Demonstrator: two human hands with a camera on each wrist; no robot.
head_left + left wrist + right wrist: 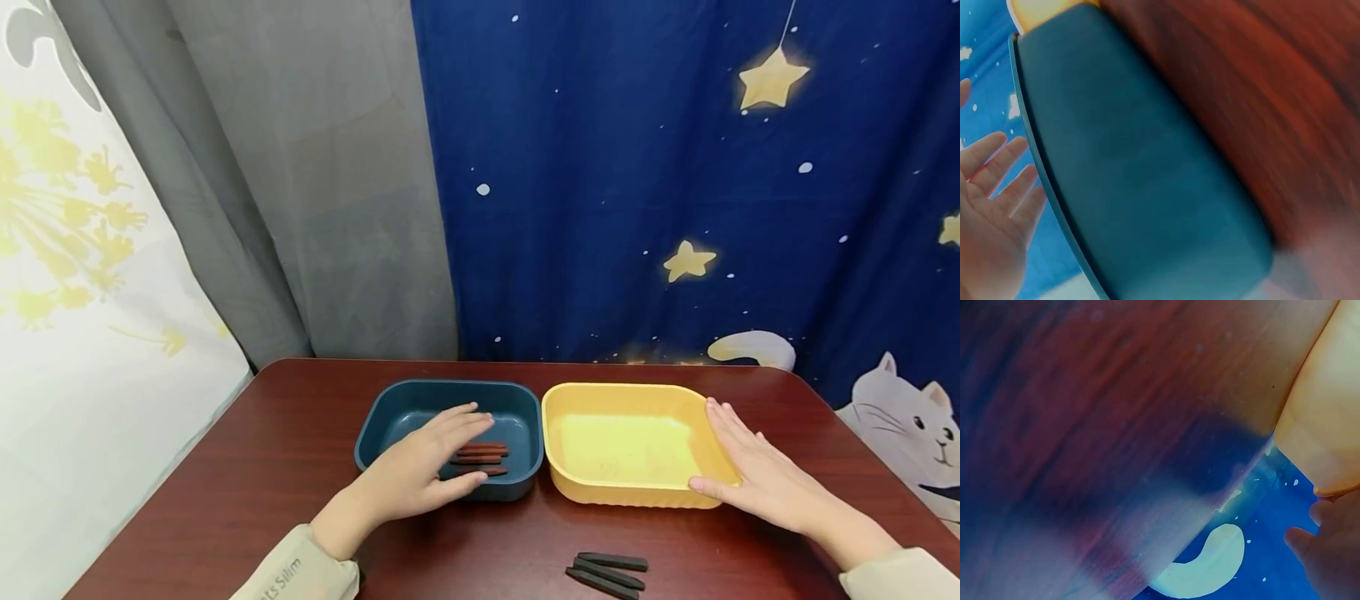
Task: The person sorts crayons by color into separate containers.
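Note:
My left hand hovers over the left part of a dark blue plastic tub, its fingers stretched out and nothing held. In the left wrist view, that palm and its spread fingers show beside the tub's rim. Several reddish-brown sticks lie inside the tub, partly behind the hand. To the right stands a yellow tub with nothing in it. My right hand is at its right end, extended fingers along the rim and thumb at the near corner.
Three black sticks, with tapered ends, lie on the dark red wooden table in front of the yellow tub. The two tubs stand side by side. Behind the table hang a grey curtain and a blue star-patterned curtain.

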